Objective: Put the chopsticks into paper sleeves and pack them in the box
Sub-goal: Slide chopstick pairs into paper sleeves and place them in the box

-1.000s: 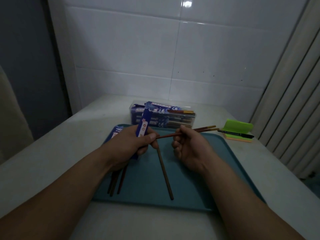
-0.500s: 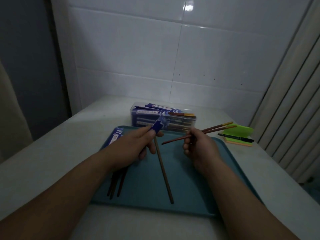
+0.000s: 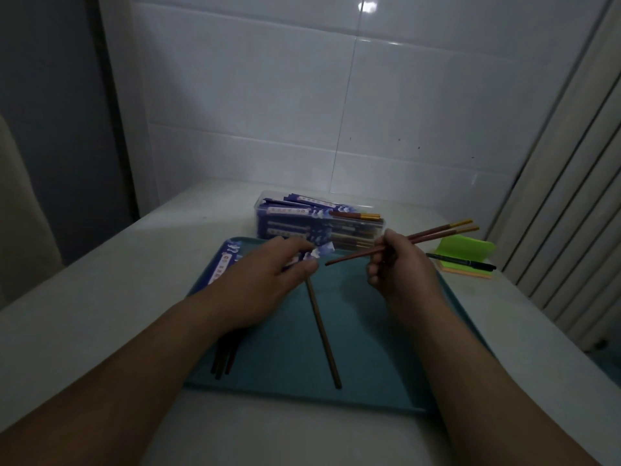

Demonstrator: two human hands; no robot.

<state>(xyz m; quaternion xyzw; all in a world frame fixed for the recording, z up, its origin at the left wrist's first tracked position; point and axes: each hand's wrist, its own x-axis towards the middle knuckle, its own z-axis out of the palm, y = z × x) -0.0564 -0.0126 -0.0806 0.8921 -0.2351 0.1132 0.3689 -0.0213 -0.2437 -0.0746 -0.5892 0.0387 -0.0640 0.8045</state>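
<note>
Above the far half of the teal tray [image 3: 369, 351], the left hand [image 3: 265, 280] pinches a blue printed paper sleeve [image 3: 321, 253] between thumb and fingertips. The right hand [image 3: 401, 274] is curled round a pair of reddish-brown chopsticks [image 3: 433, 234]. Their narrow tips hang over the tray's middle, just short of the sleeve and not touching it, and their gold-capped ends reach out past the tray's far right corner. The step in hand looks like threading the pair into the sleeve. The sleeve's end is too blurred to tell whether its mouth is open. To do it well, the left fingers should squeeze the sleeve's edges lightly so the mouth bows open, not flatten it. The right hand should bring the two tips level and close together, line the pair up with the sleeve's length, and slide it in narrow end first without forcing, since thin paper is likely to crease or split if a tip catches the lip. The clear plastic box [image 3: 319, 227] stands just beyond the tray's far edge and already holds sleeved pairs, so the finished one can be laid in lengthwise on top. More work seems to remain. A single loose chopstick [image 3: 322, 334] lies on the tray's middle, running toward its near edge. Several dark chopsticks [image 3: 223, 361] lie at the tray's near left, partly hidden under the forearm, and a spare sleeve [image 3: 228, 260] rests at its far left corner.
</note>
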